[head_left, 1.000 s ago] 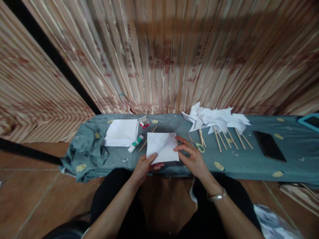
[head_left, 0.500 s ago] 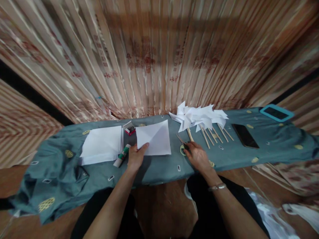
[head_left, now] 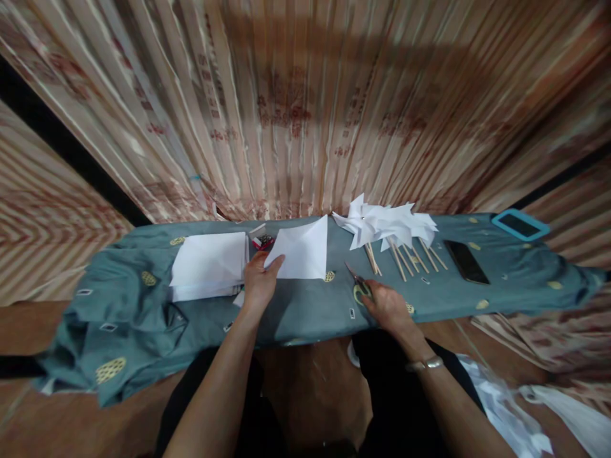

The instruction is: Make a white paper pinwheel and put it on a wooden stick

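- The white paper sheet (head_left: 301,254) is being pinched at its near left corner by the left hand (head_left: 260,283), thumb on top. The sheet is being kept tilted, its far right corner raised off the teal cloth (head_left: 296,312).
- Diagonal creases are showing faintly across the sheet, which is being held near the middle of the cloth, towards its far edge.
- The scissors (head_left: 359,287), lying on the cloth to the right of the sheet with their blades pointing away, are being touched at the green handles by the right hand (head_left: 389,308). Whether the handles are being gripped cannot be told.
- The two hands are being kept well apart, each on its own thing.
- A metal bracelet (head_left: 424,364) is being worn on the right wrist.
- A stack of white paper (head_left: 210,264) is lying just left of the left hand, and a small red box (head_left: 262,242) is sitting between the stack and the held sheet.
- A glue stick (head_left: 238,298) is being mostly hidden behind the left hand.
- White paper pinwheels (head_left: 382,224) are lying in a cluster to the right of the sheet, their wooden sticks (head_left: 401,257) pointing towards the person.
- A black phone (head_left: 465,261) is lying beyond the sticks, and a blue-cased device (head_left: 519,224) is lying near the right end of the cloth.
- A striped curtain (head_left: 305,108) is hanging behind the bench.
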Demonstrator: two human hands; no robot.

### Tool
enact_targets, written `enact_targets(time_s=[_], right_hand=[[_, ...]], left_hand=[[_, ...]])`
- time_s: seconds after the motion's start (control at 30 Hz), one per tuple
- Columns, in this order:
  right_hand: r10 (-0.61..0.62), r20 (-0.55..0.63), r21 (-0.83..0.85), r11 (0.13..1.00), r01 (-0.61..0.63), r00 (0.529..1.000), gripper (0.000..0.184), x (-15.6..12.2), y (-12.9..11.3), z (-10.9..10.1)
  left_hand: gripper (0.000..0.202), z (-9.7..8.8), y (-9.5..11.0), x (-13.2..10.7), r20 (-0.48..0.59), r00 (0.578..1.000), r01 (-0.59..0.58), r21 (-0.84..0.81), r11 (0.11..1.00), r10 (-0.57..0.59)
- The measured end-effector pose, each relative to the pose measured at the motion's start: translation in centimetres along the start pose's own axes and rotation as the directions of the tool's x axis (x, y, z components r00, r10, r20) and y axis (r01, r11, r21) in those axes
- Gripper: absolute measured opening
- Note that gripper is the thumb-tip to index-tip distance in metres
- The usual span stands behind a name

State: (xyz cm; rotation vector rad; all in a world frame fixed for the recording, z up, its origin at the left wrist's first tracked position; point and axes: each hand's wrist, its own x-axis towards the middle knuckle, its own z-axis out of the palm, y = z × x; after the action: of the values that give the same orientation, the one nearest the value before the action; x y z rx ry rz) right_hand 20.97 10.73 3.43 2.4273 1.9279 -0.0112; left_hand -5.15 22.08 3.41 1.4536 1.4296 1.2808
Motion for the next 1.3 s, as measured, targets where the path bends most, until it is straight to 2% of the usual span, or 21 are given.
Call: enact_targets(time_s=[0.13,0.27,0.5,0.67,0.73,0.83,0.9,0.93,0.97,1.0,1.07,1.13,1.17,1.23,1.3], right_hand=[[-0.009,0.104,-0.089,0.996,0.018,0.995,0.027,-0.3,-1.0,-1.5],[-0.043,0.117,-0.122,0.991,0.057,0.992,0.026,-0.5,-1.3,-2.0],[-0.202,0.077,0.109,0.975,0.193,0.976,0.034,0.0,-2.9,-1.4],[-0.257,0.136,0.162,0.959,0.235,0.957,0.045,2.0,-4.7,-1.7],[-0.290,0.159,0.166,0.950,0.264,0.944,0.043,2.9,-4.6,-1.7],[-0.337,0.185,0.193,0.934,0.302,0.923,0.031,3.7,-2.9,-1.5],[-0.340,0.173,0.291,0.914,0.282,0.925,0.022,3.7,-1.4,-1.2],[-0.329,0.163,0.391,0.887,0.245,0.930,0.020,3.5,-0.7,-1.0],[-0.311,0.159,0.525,0.830,0.186,0.937,0.019,3.1,-0.2,-0.8],[-0.288,0.170,0.669,0.736,0.105,0.942,0.020,2.7,0.2,-0.6],[-0.251,0.229,0.891,0.443,-0.099,0.940,0.033,1.8,0.2,-0.1],[-0.222,0.294,0.954,0.135,-0.269,0.930,0.045,1.1,-0.6,0.3],[-0.202,0.308,0.950,0.014,-0.312,0.930,0.048,1.0,-1.2,0.5],[-0.176,0.292,0.937,-0.145,-0.318,0.940,0.047,0.9,-2.3,0.8],[-0.211,0.244,0.942,-0.179,-0.283,0.946,0.046,1.2,-3.1,1.0]], left_hand=[[0.028,-0.1,0.5,0.0,0.007,1.000,0.005,-0.023,1.000,-0.005],[0.027,-0.5,0.7,0.3,-0.029,0.999,0.013,-0.095,0.995,-0.016],[0.027,-1.8,-0.3,1.5,-0.134,0.987,0.060,-0.182,0.981,-0.086],[0.034,-1.7,-0.6,1.9,-0.120,0.981,0.109,-0.294,0.950,-0.150],[0.035,-1.3,-0.3,1.9,-0.127,0.972,0.140,-0.364,0.921,-0.198],[0.037,-0.7,0.2,1.9,-0.150,0.943,0.199,-0.466,0.862,-0.298],[0.038,-0.5,0.4,2.0,-0.154,0.924,0.228,-0.512,0.828,-0.350],[0.038,-0.4,0.4,2.0,-0.154,0.919,0.236,-0.522,0.820,-0.362],[0.038,-0.3,0.4,2.0,-0.154,0.918,0.239,-0.520,0.820,-0.366],[0.038,-0.3,0.3,2.0,-0.152,0.919,0.243,-0.508,0.826,-0.363],[0.038,-0.1,0.2,2.0,-0.140,0.925,0.250,-0.477,0.843,-0.354],[0.038,0.1,0.2,1.9,-0.123,0.929,0.257,-0.462,0.849,-0.348],[0.039,0.2,0.2,1.8,-0.118,0.930,0.258,-0.461,0.849,-0.347],[0.040,0.4,0.3,1.7,-0.111,0.930,0.265,-0.462,0.846,-0.351],[0.041,0.3,0.5,1.6,-0.104,0.928,0.278,-0.450,0.849,-0.359]])
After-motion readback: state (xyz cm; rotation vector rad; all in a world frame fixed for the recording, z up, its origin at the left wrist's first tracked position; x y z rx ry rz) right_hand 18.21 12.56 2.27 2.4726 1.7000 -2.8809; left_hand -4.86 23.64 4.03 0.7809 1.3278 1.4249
